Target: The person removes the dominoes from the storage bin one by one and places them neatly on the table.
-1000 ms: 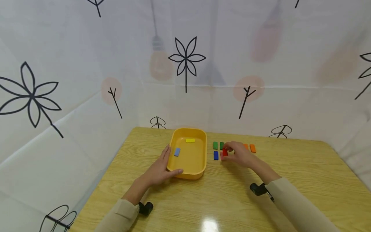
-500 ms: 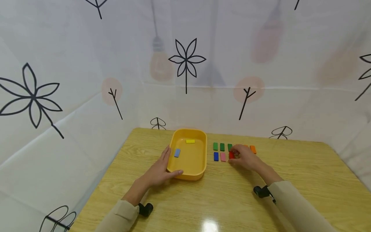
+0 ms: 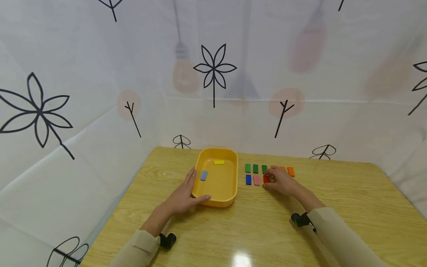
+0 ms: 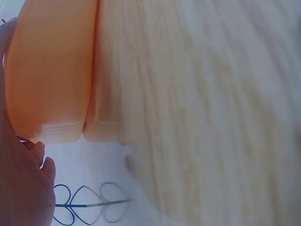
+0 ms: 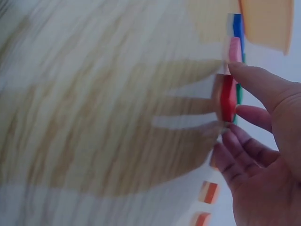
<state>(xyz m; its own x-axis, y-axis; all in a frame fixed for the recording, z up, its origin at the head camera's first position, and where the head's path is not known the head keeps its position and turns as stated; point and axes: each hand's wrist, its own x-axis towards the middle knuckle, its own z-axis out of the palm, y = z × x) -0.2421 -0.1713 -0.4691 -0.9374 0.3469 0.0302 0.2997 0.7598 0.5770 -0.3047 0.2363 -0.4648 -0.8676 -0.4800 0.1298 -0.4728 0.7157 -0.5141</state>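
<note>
Pinched between thumb and fingers, the red block [image 3: 265, 179] sits in the right hand [image 3: 281, 181], low on the table [image 3: 350, 193] right next to the pink block [image 3: 256, 180] and blue block [image 3: 248, 179]. Left hand [image 3: 182, 195] lies relaxed, fingers straight, against the yellow tray [image 3: 233, 185], thumb along its near edge. Green blocks [image 3: 255, 168] line up just behind.

L hand [image 3: 182, 195] lies flat on its side, fingers straight & together pointing away from the body, thumb stretched out to the right; forearm runs back at an angle, beige sleeve at wrist. R hand [image 3: 279, 181] low, palm down, thumb & fingertips [image 5: 244, 112] curled in a pinch; other fingers loosely bent beneath. R forearm angled back to the right, sleeve to wrist.
</note>
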